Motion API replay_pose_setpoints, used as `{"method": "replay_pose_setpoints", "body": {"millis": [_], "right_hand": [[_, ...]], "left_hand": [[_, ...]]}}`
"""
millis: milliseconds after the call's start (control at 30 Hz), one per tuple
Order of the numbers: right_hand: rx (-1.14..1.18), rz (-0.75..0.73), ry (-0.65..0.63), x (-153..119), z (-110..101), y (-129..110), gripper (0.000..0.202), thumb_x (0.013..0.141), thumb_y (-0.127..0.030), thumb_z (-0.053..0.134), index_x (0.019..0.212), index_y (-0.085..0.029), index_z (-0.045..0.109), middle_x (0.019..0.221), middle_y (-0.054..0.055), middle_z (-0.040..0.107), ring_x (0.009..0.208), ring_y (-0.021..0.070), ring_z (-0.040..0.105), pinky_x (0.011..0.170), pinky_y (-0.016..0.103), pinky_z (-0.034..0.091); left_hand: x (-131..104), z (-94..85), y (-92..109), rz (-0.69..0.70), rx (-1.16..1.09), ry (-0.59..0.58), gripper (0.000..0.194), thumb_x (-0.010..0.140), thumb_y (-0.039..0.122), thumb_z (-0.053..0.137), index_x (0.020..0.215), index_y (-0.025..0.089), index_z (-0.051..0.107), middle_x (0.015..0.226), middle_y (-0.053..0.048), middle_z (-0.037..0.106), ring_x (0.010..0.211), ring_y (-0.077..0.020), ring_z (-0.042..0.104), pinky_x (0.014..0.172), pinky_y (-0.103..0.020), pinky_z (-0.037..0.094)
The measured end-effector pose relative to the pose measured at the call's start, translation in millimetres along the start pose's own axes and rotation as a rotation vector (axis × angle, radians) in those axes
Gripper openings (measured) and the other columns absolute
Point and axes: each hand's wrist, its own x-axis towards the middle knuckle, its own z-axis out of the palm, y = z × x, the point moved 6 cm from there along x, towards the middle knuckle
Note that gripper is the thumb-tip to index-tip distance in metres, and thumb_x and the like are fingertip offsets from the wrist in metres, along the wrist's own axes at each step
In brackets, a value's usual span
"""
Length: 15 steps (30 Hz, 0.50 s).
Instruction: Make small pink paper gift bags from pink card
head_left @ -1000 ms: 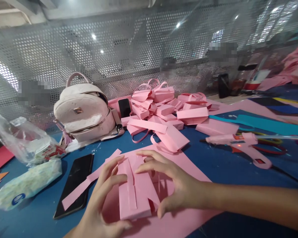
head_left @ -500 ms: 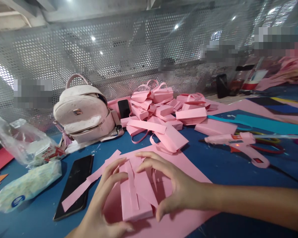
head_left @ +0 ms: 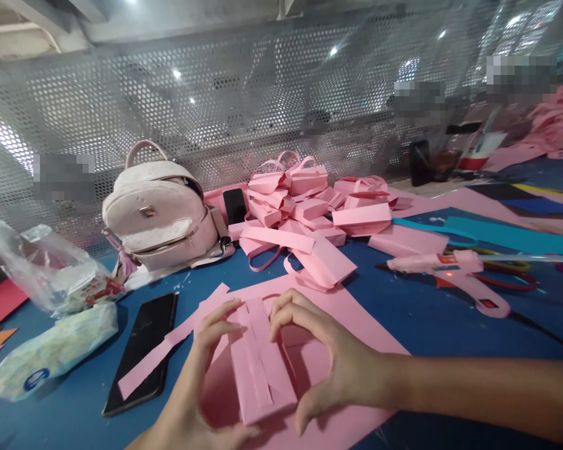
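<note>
Between my hands lies a small folded pink paper bag point(head_left: 253, 356), with a narrow strip running lengthwise along its upper face. My left hand point(head_left: 201, 381) curves around its left side, fingertips at the far left corner and thumb at the near edge. On the other side my right hand point(head_left: 328, 356) holds its right edge with bent fingers, the thumb by the near right corner. A curved pink strip shows partly between the bag and my right palm. Under it all is a large pink paper sheet point(head_left: 370, 337).
Beyond my hands sits a heap of pink paper bags point(head_left: 304, 206). A pink glue gun point(head_left: 450, 265) with a lit orange light lies right. At left are a black phone point(head_left: 141, 350) with a pink paper strip point(head_left: 154, 362) across it, a tissue pack point(head_left: 56, 350) and a pale backpack point(head_left: 159, 212).
My right fingers have shifted from the bag's top face to its right edge. The paper flap that stuck out on the right now lies in line, and the bag has turned slightly.
</note>
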Motion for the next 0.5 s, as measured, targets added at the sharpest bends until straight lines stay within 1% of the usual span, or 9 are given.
{"method": "replay_pose_setpoints", "body": {"millis": [100, 200, 333, 433, 500], "right_hand": [[-0.007, -0.019, -0.005, 0.0, -1.3, -1.4, 0.065, 0.056, -0.057, 0.092, 0.106, -0.026, 0.065, 0.118, 0.005, 0.054, 0.116, 0.0253, 0.053, 0.103, 0.039, 0.045], [-0.018, -0.052, -0.003, 0.2, -3.1, -3.4, 0.060, 0.066, -0.054, 0.089, 0.115, -0.026, 0.067, 0.125, 0.007, 0.054, 0.124, 0.0258, 0.051, 0.109, 0.040, 0.041], [-0.017, -0.075, -0.037, -0.8, -2.8, -5.5, 0.056, 0.077, -0.053, 0.082, 0.125, -0.027, 0.066, 0.128, 0.009, 0.054, 0.126, 0.0268, 0.051, 0.109, 0.043, 0.042], [-0.021, -0.084, -0.064, -2.5, -2.6, -8.4, 0.058, 0.081, -0.051, 0.079, 0.131, -0.026, 0.063, 0.131, 0.010, 0.053, 0.128, 0.0271, 0.050, 0.109, 0.043, 0.043], [-0.024, -0.105, -0.089, -3.6, -1.7, -11.0, 0.050, 0.089, -0.047, 0.072, 0.134, -0.026, 0.062, 0.132, 0.010, 0.053, 0.129, 0.0258, 0.049, 0.110, 0.043, 0.041]], "left_hand": [[-3.1, -0.4, -5.0, -0.016, -0.045, 0.056, 0.092, 0.076, 0.051, 0.083, 0.150, 0.031, 0.032, 0.163, -0.018, 0.020, 0.152, -0.0453, 0.017, 0.115, -0.073, 0.027], [-4.2, 0.0, -9.3, -0.043, -0.071, 0.083, 0.102, 0.075, 0.048, 0.085, 0.155, 0.031, 0.026, 0.165, -0.018, 0.016, 0.152, -0.0467, 0.015, 0.115, -0.074, 0.025], [-2.6, 1.0, -12.0, -0.079, -0.108, 0.098, 0.108, 0.072, 0.049, 0.088, 0.156, 0.031, 0.022, 0.163, -0.019, 0.017, 0.150, -0.0466, 0.022, 0.116, -0.073, 0.025], [-2.8, 2.3, -14.2, -0.087, -0.107, 0.082, 0.110, 0.071, 0.048, 0.089, 0.156, 0.030, 0.021, 0.161, -0.019, 0.020, 0.149, -0.0465, 0.024, 0.116, -0.074, 0.024], [-3.9, 2.2, -15.1, -0.082, -0.072, 0.074, 0.111, 0.071, 0.044, 0.089, 0.156, 0.029, 0.020, 0.160, -0.019, 0.021, 0.149, -0.0465, 0.023, 0.116, -0.075, 0.024]]}}
